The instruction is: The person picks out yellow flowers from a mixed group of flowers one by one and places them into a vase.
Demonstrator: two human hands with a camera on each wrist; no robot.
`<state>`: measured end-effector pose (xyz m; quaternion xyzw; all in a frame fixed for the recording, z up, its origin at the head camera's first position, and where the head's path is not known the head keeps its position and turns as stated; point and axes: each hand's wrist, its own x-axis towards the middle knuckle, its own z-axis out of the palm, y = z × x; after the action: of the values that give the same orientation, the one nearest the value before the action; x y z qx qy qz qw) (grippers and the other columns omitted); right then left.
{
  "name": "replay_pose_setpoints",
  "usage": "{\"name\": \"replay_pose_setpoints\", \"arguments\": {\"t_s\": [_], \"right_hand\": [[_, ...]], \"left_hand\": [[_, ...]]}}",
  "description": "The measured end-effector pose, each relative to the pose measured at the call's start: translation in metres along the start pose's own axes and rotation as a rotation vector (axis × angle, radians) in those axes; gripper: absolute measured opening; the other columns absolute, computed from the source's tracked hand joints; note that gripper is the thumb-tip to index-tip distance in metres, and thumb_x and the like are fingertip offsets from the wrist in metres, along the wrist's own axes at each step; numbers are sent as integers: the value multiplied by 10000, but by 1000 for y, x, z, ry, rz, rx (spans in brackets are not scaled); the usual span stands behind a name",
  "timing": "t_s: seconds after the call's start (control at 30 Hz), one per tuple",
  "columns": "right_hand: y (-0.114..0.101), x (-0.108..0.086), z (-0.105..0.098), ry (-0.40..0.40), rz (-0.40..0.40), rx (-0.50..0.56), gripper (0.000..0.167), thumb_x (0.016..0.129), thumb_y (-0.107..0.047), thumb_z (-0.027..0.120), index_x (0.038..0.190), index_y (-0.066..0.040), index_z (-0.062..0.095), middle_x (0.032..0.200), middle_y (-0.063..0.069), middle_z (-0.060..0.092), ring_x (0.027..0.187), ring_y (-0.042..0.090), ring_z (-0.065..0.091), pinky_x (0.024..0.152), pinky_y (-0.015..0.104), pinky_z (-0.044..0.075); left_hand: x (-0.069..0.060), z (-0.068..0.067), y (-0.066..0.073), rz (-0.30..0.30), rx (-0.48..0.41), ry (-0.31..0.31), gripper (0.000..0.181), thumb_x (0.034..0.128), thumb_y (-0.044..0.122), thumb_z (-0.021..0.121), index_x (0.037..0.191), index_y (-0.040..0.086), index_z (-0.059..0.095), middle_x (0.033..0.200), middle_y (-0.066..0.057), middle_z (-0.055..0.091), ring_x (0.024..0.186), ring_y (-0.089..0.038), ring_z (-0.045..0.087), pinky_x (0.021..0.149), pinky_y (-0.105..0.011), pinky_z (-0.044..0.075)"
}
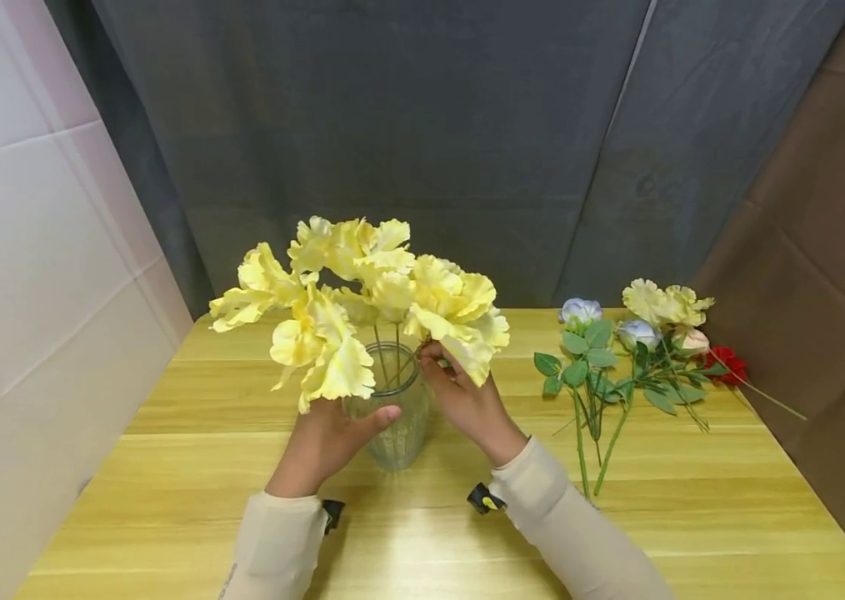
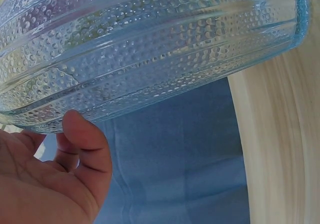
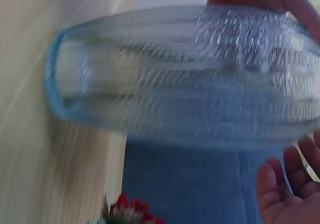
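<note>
A clear textured glass vase (image 1: 400, 433) stands upright on the table, also seen in the left wrist view (image 2: 165, 49) and right wrist view (image 3: 185, 79). Several ruffled yellow flowers (image 1: 340, 350) spread above it, with thin stems inside its mouth. My left hand (image 1: 332, 442) curls around the vase's upper left side, thumb across the front; its fingers (image 2: 87, 154) are bent against the glass. At the rim's right side, my right hand (image 1: 467, 400) pinches a stem under the rightmost yellow flower (image 1: 460, 317), which partly hides the fingertips. Its other fingers (image 3: 295, 179) are curled beside the vase.
Loose flowers lie at the right of the table (image 1: 692, 517): pale blue roses (image 1: 580, 311), a yellow bloom (image 1: 666, 304), a pink one (image 1: 691, 340) and a red one (image 1: 726, 365), with green leaves and stems. A dark curtain (image 1: 392, 108) hangs behind.
</note>
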<state>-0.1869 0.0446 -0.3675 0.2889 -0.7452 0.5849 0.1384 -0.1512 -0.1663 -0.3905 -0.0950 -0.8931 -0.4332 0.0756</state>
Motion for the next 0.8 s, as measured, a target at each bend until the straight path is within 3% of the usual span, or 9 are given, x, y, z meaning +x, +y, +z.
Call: {"name": "replay_pose_setpoints", "arguments": {"t_s": [0.1, 0.17, 0.2, 0.27, 0.33, 0.47, 0.6, 0.67, 0.8], "right_hand": [[6, -3, -12, -41, 32, -23, 108, 997, -24, 569, 1065, 41, 622, 1032, 174, 623, 912, 293, 601, 767, 386, 505], [21, -4, -22, -53, 51, -70, 195, 1000, -47, 575, 1176, 31, 605, 1081, 161, 635, 893, 242, 603, 778, 363, 503], [29, -5, -29, -57, 80, -89, 238, 1000, -32, 549, 1230, 14, 591, 1090, 148, 637, 818, 218, 588, 722, 351, 498], [45, -5, -45, -55, 104, -176, 312, 1000, -31, 533, 1309, -30, 575, 1133, 127, 643, 828, 192, 590, 723, 352, 508], [55, -2, -64, -47, 136, -276, 307, 996, -37, 527, 1296, -53, 593, 1168, 113, 639, 885, 213, 608, 743, 389, 528], [75, 2, -108, -3, 237, -422, 189, 1027, -189, 552, 1123, -76, 669, 1081, 104, 667, 974, 261, 617, 811, 459, 513], [95, 2, -163, 40, 398, -511, 275, 1051, -286, 487, 1086, -65, 646, 947, 126, 656, 785, 255, 575, 711, 424, 471], [105, 1, -193, 59, 469, -546, 296, 1055, -285, 444, 965, -51, 602, 788, 114, 587, 645, 240, 486, 619, 397, 417], [117, -7, -246, 105, 578, -599, 323, 1050, -285, 392, 865, -40, 493, 667, 76, 427, 569, 238, 376, 561, 387, 349]], "left_hand": [[0, 0, -1, 34, -6, 19, 1023, 801, 675, 691, 1583, 222, 212, 1555, -119, 353, 1373, -362, 388, 1049, -566, 377], [0, -1, -1, 41, -11, 22, 1019, 800, 666, 699, 1584, 245, 203, 1564, -109, 340, 1381, -357, 378, 1055, -565, 370], [0, -1, -1, 40, -8, 21, 1018, 802, 666, 697, 1585, 250, 196, 1566, -112, 335, 1380, -365, 377, 1053, -569, 370], [0, -1, -1, 35, 2, 19, 1020, 807, 670, 689, 1587, 246, 188, 1562, -136, 338, 1367, -395, 388, 1037, -586, 379], [0, -1, -2, 35, -2, 20, 1027, 808, 659, 697, 1591, 255, 168, 1569, -139, 322, 1372, -399, 379, 1041, -588, 374], [-1, -1, -4, 27, -11, 21, 1035, 808, 658, 697, 1593, 278, 140, 1577, -133, 306, 1376, -394, 373, 1039, -589, 376], [-2, -1, -4, 14, -26, 23, 1019, 804, 667, 695, 1587, 284, 168, 1566, -119, 332, 1366, -380, 394, 1031, -579, 390], [-2, 0, -3, 11, -36, 24, 1017, 800, 669, 698, 1584, 278, 182, 1560, -116, 344, 1364, -375, 398, 1033, -575, 390], [-2, 3, -3, -2, -25, 18, 1044, 784, 692, 692, 1584, 250, 188, 1559, -129, 346, 1372, -385, 384, 1046, -578, 374]]}}
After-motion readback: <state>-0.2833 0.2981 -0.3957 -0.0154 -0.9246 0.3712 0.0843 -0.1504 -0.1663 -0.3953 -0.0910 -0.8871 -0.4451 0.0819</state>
